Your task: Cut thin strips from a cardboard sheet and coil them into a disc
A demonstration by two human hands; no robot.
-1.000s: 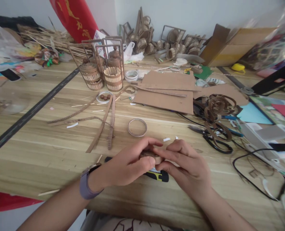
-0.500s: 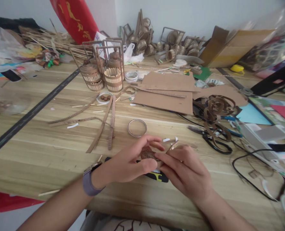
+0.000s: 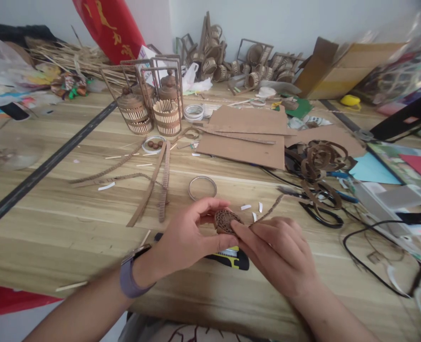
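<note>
A small round coil of brown corrugated cardboard (image 3: 225, 220) is pinched between the thumb and fingers of my left hand (image 3: 183, 237). The index finger of my right hand (image 3: 279, 249) presses on the coil's face, its other fingers curled. A thin twisted brown strip (image 3: 274, 207) runs from my right hand up and to the right. Under the hands lies a black and yellow utility knife (image 3: 237, 260), partly hidden. Just beyond them is a thin round ring (image 3: 202, 188). Small white paper scraps (image 3: 246, 207) lie near the strip.
Small lidded slatted baskets (image 3: 166, 116) stand at the back left. Cardboard sheets (image 3: 242, 147) lie mid-table, with brown strips (image 3: 146, 190) to their left. Scissors (image 3: 320, 216), coiled strips (image 3: 324, 159) and black cable (image 3: 367, 268) are at right. An open box (image 3: 338, 76) stands behind.
The coil has tilted up and more of its face shows. The loose strip now extends farther to the right from my right hand. My left hand has shifted slightly.
</note>
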